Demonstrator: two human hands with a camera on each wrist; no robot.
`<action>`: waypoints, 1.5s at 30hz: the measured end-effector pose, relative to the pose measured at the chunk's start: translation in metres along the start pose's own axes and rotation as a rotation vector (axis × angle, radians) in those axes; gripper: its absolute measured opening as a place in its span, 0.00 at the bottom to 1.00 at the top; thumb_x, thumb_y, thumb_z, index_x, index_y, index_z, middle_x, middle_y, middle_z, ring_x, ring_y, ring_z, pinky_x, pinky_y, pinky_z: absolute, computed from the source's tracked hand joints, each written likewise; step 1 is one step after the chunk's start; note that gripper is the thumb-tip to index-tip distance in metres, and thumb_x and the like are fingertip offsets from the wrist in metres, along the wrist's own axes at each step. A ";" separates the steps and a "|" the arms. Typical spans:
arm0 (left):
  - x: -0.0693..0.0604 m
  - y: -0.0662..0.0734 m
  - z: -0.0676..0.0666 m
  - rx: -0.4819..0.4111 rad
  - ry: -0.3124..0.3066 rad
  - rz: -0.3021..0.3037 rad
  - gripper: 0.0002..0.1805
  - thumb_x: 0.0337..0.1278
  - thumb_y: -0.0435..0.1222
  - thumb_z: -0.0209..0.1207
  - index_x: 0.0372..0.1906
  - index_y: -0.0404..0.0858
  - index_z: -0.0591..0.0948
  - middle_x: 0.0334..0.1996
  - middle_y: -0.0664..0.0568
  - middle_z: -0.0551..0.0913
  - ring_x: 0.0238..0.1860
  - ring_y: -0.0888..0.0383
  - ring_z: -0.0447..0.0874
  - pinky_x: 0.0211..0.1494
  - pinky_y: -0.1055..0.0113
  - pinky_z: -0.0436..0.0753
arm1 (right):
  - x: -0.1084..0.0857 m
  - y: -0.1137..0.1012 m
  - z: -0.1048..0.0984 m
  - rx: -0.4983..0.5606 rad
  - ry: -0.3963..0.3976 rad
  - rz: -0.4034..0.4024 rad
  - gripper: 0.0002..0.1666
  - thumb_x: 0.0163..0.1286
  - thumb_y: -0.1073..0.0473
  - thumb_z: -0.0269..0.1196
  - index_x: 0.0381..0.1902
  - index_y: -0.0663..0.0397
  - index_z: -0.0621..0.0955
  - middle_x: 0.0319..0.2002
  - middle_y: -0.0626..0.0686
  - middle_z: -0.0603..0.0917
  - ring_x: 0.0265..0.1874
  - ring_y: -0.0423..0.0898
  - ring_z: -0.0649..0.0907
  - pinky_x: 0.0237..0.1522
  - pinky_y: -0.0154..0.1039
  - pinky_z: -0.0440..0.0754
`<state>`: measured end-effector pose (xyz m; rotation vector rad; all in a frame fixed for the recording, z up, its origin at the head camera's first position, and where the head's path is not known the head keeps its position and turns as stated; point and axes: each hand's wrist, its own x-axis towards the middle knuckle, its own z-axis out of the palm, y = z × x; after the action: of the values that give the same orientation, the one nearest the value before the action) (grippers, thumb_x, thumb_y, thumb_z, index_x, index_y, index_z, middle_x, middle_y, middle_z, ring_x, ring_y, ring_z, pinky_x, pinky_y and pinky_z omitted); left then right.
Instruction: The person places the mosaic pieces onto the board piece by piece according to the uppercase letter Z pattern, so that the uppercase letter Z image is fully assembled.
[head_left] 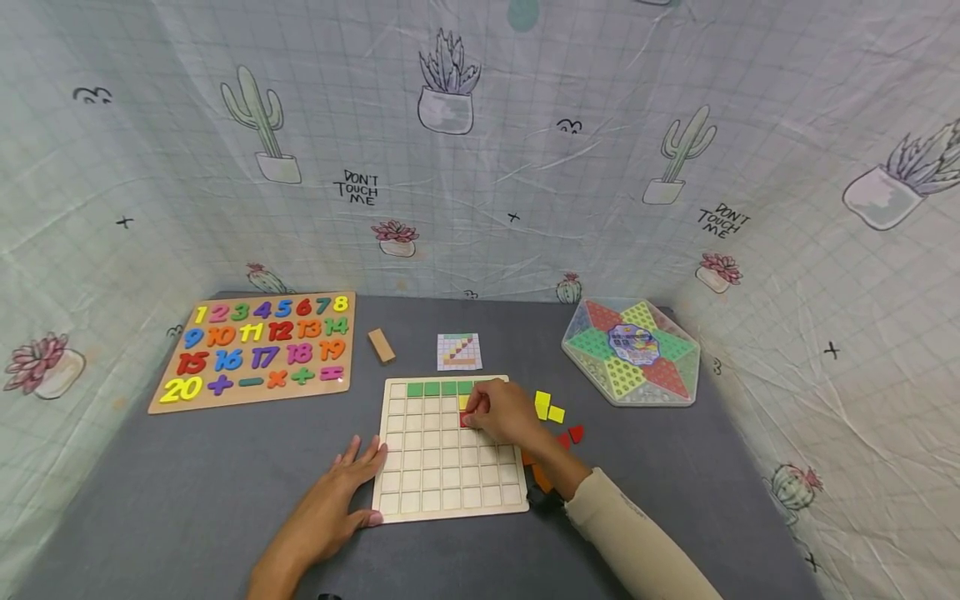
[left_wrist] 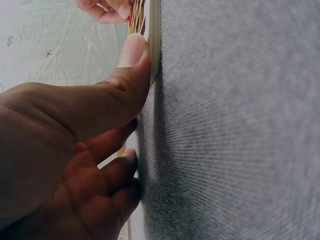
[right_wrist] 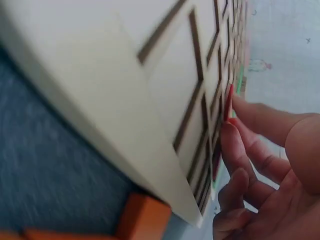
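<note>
A wooden grid board (head_left: 420,483) lies flat on the grey table, with square recesses. Green square tiles (head_left: 432,389) fill much of its top row, and a yellow tile (head_left: 463,402) sits below them, partly covered by fingers. My right hand (head_left: 506,412) pinches a red tile (right_wrist: 228,102) between thumb and fingertips, at the board's surface just under the yellow one. At the lower left, my left hand (head_left: 337,492) rests against the board's edge with fingers spread. In the left wrist view its thumb (left_wrist: 134,52) presses on the board's rim.
Loose yellow tiles (head_left: 542,404), red pieces (head_left: 576,434) and orange pieces (right_wrist: 145,217) lie right of the board. Behind it are a pattern card (head_left: 459,363) and a wooden block (head_left: 381,346). A number board (head_left: 255,392) stands left, a hexagonal game box (head_left: 633,343) right.
</note>
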<state>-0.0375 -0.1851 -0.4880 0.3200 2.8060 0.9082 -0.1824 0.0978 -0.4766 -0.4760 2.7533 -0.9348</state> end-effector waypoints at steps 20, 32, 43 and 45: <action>0.000 -0.001 0.001 0.003 0.002 -0.003 0.51 0.48 0.36 0.79 0.79 0.36 0.70 0.82 0.44 0.63 0.85 0.36 0.51 0.85 0.34 0.57 | -0.015 0.062 -0.059 -0.038 0.126 0.106 0.14 0.63 0.57 0.79 0.45 0.50 0.88 0.41 0.52 0.86 0.41 0.49 0.83 0.47 0.48 0.84; 0.000 -0.001 0.001 0.000 0.001 -0.008 0.51 0.48 0.36 0.79 0.80 0.37 0.69 0.82 0.45 0.63 0.86 0.37 0.51 0.85 0.35 0.56 | -0.014 0.079 -0.066 -0.136 0.090 0.199 0.11 0.63 0.58 0.79 0.40 0.51 0.87 0.34 0.51 0.83 0.31 0.47 0.78 0.35 0.40 0.75; 0.000 -0.001 0.001 0.002 -0.005 -0.012 0.51 0.48 0.36 0.79 0.80 0.37 0.69 0.82 0.44 0.63 0.86 0.37 0.51 0.85 0.35 0.56 | -0.012 0.072 -0.063 -0.083 0.102 0.096 0.10 0.66 0.60 0.77 0.41 0.50 0.86 0.25 0.48 0.80 0.22 0.44 0.76 0.27 0.38 0.72; 0.000 -0.002 0.001 -0.001 -0.006 -0.012 0.51 0.48 0.36 0.79 0.80 0.37 0.69 0.82 0.45 0.63 0.86 0.37 0.50 0.85 0.35 0.56 | -0.012 0.068 -0.061 -0.067 0.115 0.062 0.08 0.68 0.60 0.76 0.42 0.49 0.87 0.25 0.48 0.80 0.22 0.44 0.75 0.27 0.37 0.72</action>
<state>-0.0378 -0.1859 -0.4894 0.3051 2.7991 0.9052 -0.2048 0.1868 -0.4698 -0.3558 2.8920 -0.8842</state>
